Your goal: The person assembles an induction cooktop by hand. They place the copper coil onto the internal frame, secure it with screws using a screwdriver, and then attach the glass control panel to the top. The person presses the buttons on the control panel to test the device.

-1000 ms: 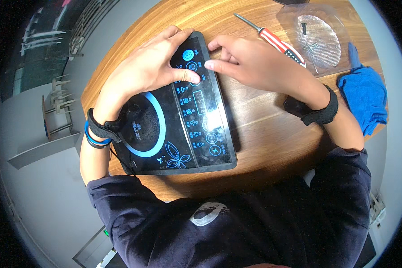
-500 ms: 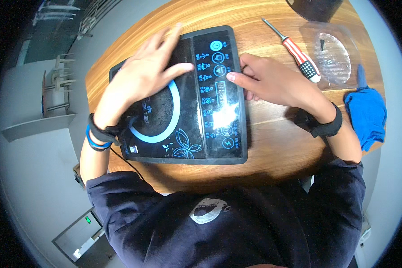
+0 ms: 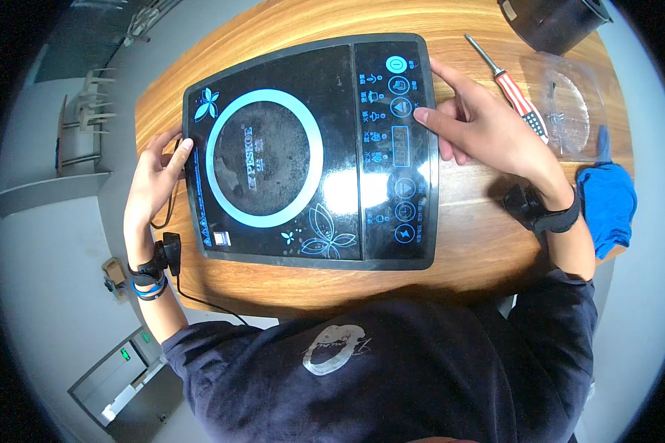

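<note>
A black induction cooktop (image 3: 340, 96) with a pale blue ring, flower prints and a strip of touch buttons lies face up before me on the wooden table, its button strip to the right. My left hand (image 3: 155, 176) grips its left edge, thumb on the rim and the other fingers curled out of sight. On the opposite side my right hand (image 3: 488, 122) holds the right edge, thumb over the rim beside the buttons and fingers lower down. Whether the cooktop is lifted off the table I cannot tell.
To the right lie a screwdriver (image 3: 521, 103) with a red, white and dark handle, a clear plastic tray (image 3: 598, 96) and a blue cloth (image 3: 606, 203). A black container (image 3: 554, 22) stands at the far right. The wooden table (image 3: 473, 236) has a curved edge.
My left hand has gone from above the cooktop's surface to its left edge and taken hold there. The cooktop has shifted slightly right and appears larger; my right hand has moved with it.
</note>
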Demonstrator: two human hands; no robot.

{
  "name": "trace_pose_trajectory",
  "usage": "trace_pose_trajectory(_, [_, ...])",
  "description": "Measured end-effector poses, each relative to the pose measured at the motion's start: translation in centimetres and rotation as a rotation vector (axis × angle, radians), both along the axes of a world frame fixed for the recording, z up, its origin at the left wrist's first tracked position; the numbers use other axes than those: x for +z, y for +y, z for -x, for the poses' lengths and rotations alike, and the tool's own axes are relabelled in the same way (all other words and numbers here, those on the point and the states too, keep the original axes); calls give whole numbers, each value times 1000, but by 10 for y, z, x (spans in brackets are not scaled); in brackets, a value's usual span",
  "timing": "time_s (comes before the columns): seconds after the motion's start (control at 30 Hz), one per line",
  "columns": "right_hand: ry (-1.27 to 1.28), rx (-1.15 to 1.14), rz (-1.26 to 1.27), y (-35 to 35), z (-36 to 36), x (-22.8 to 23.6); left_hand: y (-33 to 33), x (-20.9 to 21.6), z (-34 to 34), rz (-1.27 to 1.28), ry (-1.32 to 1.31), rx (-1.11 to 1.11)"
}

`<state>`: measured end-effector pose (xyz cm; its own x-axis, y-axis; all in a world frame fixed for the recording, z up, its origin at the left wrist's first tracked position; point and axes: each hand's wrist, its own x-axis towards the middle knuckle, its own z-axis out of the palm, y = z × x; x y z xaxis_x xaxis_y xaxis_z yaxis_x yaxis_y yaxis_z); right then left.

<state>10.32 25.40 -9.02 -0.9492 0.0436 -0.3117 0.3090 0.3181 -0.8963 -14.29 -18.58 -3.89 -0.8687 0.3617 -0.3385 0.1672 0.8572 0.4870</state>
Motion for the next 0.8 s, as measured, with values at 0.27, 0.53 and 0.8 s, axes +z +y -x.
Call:
trace_pose_trajectory(0.27, [77, 6, -99, -6, -1, 7, 5, -4, -17, 114, 218, -131])
trace_pose_trajectory(0.53, [96, 65, -21, -2, -2, 11, 6, 0, -13, 186, 226, -156])
trace_pose_trajectory(0.8, [187, 107, -119, 5, -1, -9, 1, -11, 4, 60, 112, -122])
